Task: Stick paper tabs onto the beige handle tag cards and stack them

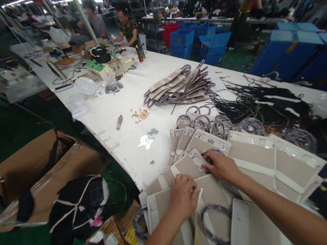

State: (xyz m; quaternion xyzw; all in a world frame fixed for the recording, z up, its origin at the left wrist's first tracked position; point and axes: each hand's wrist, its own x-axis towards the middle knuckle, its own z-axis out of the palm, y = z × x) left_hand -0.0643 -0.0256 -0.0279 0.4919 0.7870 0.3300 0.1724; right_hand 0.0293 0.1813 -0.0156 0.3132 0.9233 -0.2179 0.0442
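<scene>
My left hand [183,196] is closed above a beige bag panel [162,211] in front of me. Its fingertips pinch a pale strip [197,220] that runs down the panel. A grey looped handle [207,231] lies on the same panel. My right hand [220,165] is closed on the corner of another beige panel [186,166], just behind. Part of its grip is hidden. More flat panels [207,142] with small metal fittings fan out beyond both hands, and wrapped ring-shaped handles [221,125] stick out behind them.
On the white table [110,118] lie a pile of strap pieces [179,87], gold hardware [140,115], silver pieces [147,139] and black cords [250,100]. Cardboard boxes [41,175] stand at left, blue bins [291,46] at right. Other people work farther back.
</scene>
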